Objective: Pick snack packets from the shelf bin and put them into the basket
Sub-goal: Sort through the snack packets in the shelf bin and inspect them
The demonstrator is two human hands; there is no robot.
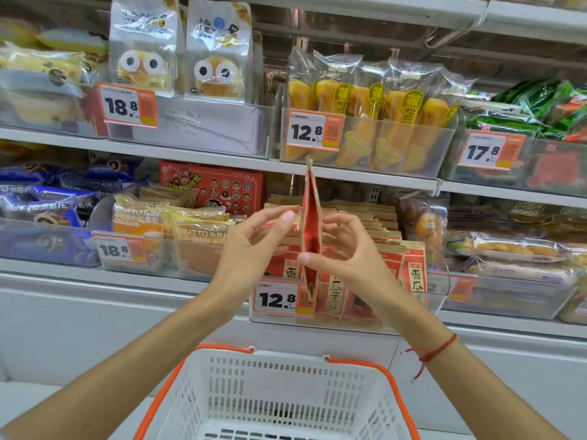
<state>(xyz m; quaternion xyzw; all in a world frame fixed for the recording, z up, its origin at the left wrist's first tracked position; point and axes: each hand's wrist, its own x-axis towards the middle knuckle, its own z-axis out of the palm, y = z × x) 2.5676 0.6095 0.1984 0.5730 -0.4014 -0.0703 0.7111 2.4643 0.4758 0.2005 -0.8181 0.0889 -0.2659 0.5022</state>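
Observation:
A red and kraft-brown snack packet (310, 214) is held upright and edge-on in front of the shelf. My right hand (346, 252) pinches it, thumb on its left face and fingers behind its right face. To the left of the packet is my left hand (251, 246), its fingers loosely extended and the fingertips right at the packet's left face. Behind the hands, a clear shelf bin (355, 320) with a 12.8 price tag holds several more of the same packets (413, 274). The white basket (286, 355) with orange handles sits below my forearms, and the part in view has nothing in it.
Neighbouring clear bins hold bread packs at the left (178, 223) and pastry packs at the right (508, 249). The shelf above (222, 160) carries bun packs and yellow cake sticks. A white cabinet front runs between the shelf and the basket.

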